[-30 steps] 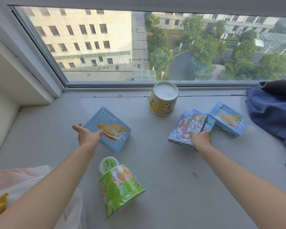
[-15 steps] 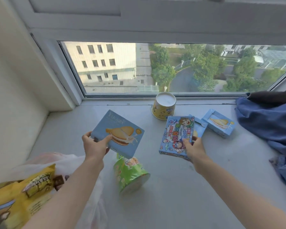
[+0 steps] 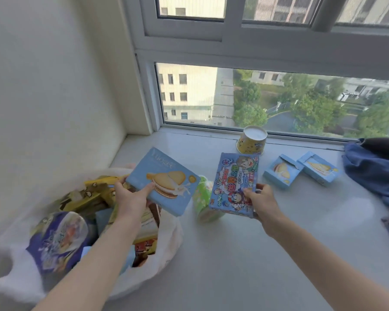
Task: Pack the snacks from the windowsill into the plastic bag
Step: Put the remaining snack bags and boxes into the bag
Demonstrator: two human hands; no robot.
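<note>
Two bare arms reach out from 6 o'clock over the smooth, pale grey windowsill point(image 3: 234, 261). At 8 o'clock, closest of all, sits the plastic bag point(image 3: 166, 250). It is white, thin and crinkly, and its mouth is wide open. Inside are a shiny purple packet point(image 3: 58, 241) and, further back, some yellow packets point(image 3: 92, 194).

The left hand point(image 3: 130, 196) is just over the far side of the bag's mouth. It grips one corner of a pale blue box point(image 3: 166, 182). The thumb lies on the front and the fingers curl round behind. This box is flat and made of card, with a cream biscuit picture on it. It is tilted and up in the air, half over the bag.

A little to the right of the middle, the right hand point(image 3: 263, 203) grips a cartoon box point(image 3: 234, 185). The thumb presses the front near the right edge and the fingers wrap round the back. This box is tall, blue and glossy, and it is held nearly upright.

Between the two held boxes a green tub point(image 3: 202, 198) peeks out. It is round and blurry, and it seems to lie on its side on the sill.

At 2 o'clock, one small blue box point(image 3: 282, 171) and a second small blue box point(image 3: 319, 170) lie touching on the sill. A soft, crumpled blue cloth point(image 3: 373, 169) sits at 3 o'clock.

At 1 o'clock, near the glass, stands a round yellow tub point(image 3: 253, 142) with a flat white top. Behind it is the window point(image 3: 279, 102) in its white frame.
</note>
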